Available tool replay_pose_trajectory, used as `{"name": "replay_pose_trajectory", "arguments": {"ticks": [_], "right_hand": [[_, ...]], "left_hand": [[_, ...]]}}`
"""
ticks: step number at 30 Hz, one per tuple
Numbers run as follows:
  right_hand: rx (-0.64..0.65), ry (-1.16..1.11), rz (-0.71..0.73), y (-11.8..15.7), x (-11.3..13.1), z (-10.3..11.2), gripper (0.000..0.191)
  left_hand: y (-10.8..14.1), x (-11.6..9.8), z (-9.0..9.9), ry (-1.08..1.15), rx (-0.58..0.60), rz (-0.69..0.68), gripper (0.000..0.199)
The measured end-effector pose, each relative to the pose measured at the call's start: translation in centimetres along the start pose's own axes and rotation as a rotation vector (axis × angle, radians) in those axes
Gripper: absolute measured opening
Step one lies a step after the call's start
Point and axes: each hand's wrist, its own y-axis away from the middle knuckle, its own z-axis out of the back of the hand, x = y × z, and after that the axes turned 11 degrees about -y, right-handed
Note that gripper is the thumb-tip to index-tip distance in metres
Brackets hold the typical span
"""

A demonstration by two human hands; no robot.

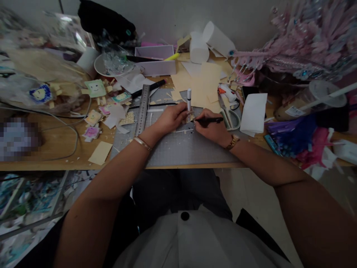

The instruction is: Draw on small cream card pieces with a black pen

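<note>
My left hand [173,117] is over the grey cutting mat [167,152], its fingers pinched together. What they hold is too small and dim to make out. A white pen [189,99] with a dark ring points away from me right at these fingertips; whether it is gripped or just lies there I cannot tell. My right hand [208,128] is closed around a slim black pen [213,120], with the tip close to the left fingertips. Left of my left hand lies a steel ruler [143,108]. Scissors [228,113] rest beyond my right hand.
Yellow paper sheets [208,83] and a lilac box [160,67] lie at the back. A folded white paper [253,113] and a plastic drink cup [299,102] are to the right. Small decorated paper figures [95,88] and a cable [75,137] lie on the left.
</note>
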Motion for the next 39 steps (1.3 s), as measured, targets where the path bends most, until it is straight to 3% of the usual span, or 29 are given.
{"name": "replay_pose_trajectory", "arguments": {"ticks": [3,10,22,27,34,39], "right_hand": [[0.040,0.042,0.032,0.4,0.1,0.1,0.007],[-0.010,0.089,0.170,0.5,-1.1,0.0,0.005],[-0.037,0.076,0.210,0.4,-1.0,0.0,0.007],[-0.007,0.104,0.149,0.4,-1.0,0.1,0.007],[0.044,0.116,0.206,0.6,-1.2,-0.2,0.003],[0.125,0.150,0.376,0.7,-1.2,-0.2,0.003]], "left_hand": [[0.0,0.1,0.0,0.007,-0.004,-0.007,0.033],[-0.1,0.2,-0.2,0.026,-0.002,-0.016,0.037],[-0.1,0.3,-0.3,0.012,-0.025,-0.066,0.033],[0.0,0.3,-0.3,-0.007,-0.025,-0.067,0.034],[-0.1,0.2,-0.2,-0.016,-0.020,-0.082,0.031],[-0.2,0.2,-0.2,-0.078,-0.021,-0.062,0.025]]}}
